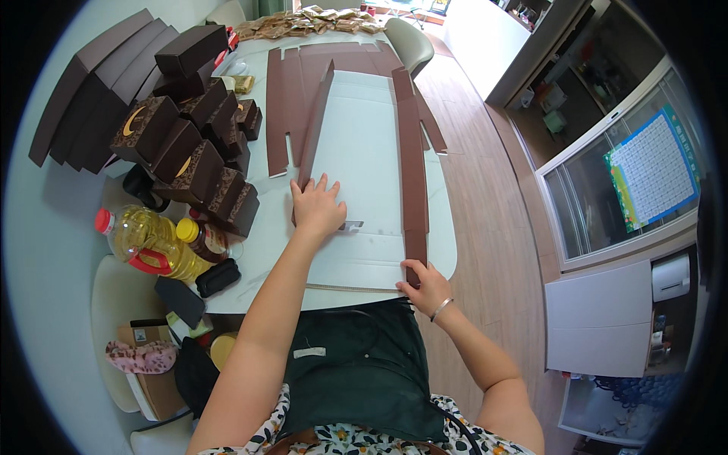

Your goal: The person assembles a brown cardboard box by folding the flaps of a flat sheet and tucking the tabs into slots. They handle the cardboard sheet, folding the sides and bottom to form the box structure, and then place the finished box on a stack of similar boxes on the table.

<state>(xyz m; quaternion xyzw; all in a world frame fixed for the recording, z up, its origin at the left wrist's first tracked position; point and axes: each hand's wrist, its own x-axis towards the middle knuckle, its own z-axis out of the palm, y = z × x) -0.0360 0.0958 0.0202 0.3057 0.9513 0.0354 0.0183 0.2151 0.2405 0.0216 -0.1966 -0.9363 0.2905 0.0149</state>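
A long cardboard box blank [360, 144] lies on the table in front of me, white inside and brown outside. Its side flaps are folded partly up along the left and right. My left hand [318, 206] presses near the left flap with fingers spread, partly over the white inside. Beside that palm a small dark slot or mark shows on the white face. At the near right corner, my right hand [428, 290] pinches the end of the brown right flap [413, 174], with a bracelet on the wrist. Under the blank's far part lie more flat brown blanks [292, 72].
Dark folded boxes [193, 171] are stacked along the table's left side. Near them stand an oil bottle [155, 239], a yellow-capped jar [203, 239] and a black case [218, 277]. Small packets [311, 23] cover the far end. A chair [409, 44] stands far right.
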